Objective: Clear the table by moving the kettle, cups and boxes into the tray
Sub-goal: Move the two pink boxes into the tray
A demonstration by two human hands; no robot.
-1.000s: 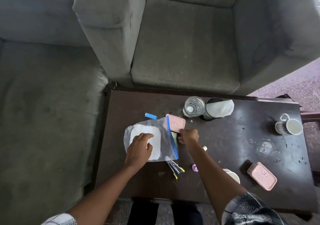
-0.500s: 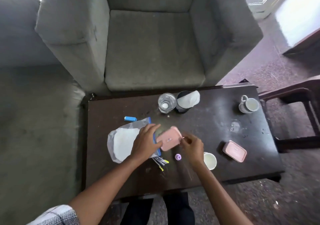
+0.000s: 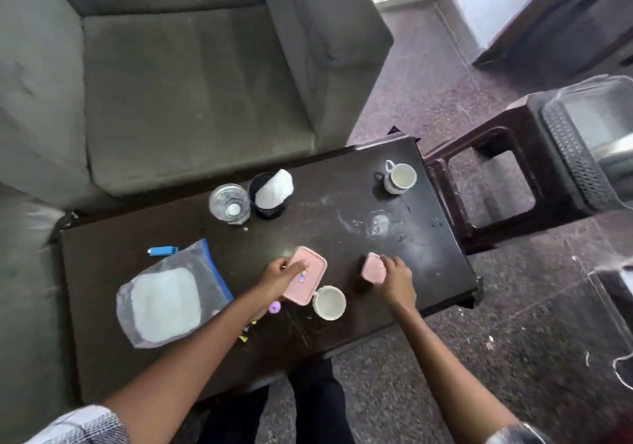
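**Pink box [image 3: 315, 270] and second pink box [image 3: 371, 269], one gripped in each hand**

Head view, looking down on a dark table [image 3: 342, 228].

Left hand [image 3: 279, 277]: curls over the near-left part of pink box, fingers across its lid. Sits at the table's near middle, near corner meeting the rim of a white cup [image 3: 329, 303]. Lifted or resting: cannot tell.

Right hand [image 3: 399, 277]: closes round second pink box from the right side. Lies just beyond and to the right of the white cup. Blurred, so finger detail is not readable. Hands apart, with the cup between the two forearms.

Elsewhere on the table:
- Second white cup [image 3: 400, 178] upright near the far right corner.
- Clear bottle [image 3: 229, 204], seen from above, side by side with a black holder [image 3: 270, 210] stuffed with white tissue [image 3: 275, 185], at the far edge.
- Zip bag [image 3: 164, 299] with white contents, flat at the left.
- Small blue object [image 3: 162, 250] just beyond the bag.
- Small purple thing [image 3: 274, 307] just beside the left wrist.

Off the table to the right: brown stool [image 3: 520, 114] bearing the tray [image 3: 575, 159], mesh-walled, cut by the frame edge, well apart from both boxes.

Behind the table: grey armchair [image 3: 191, 94].
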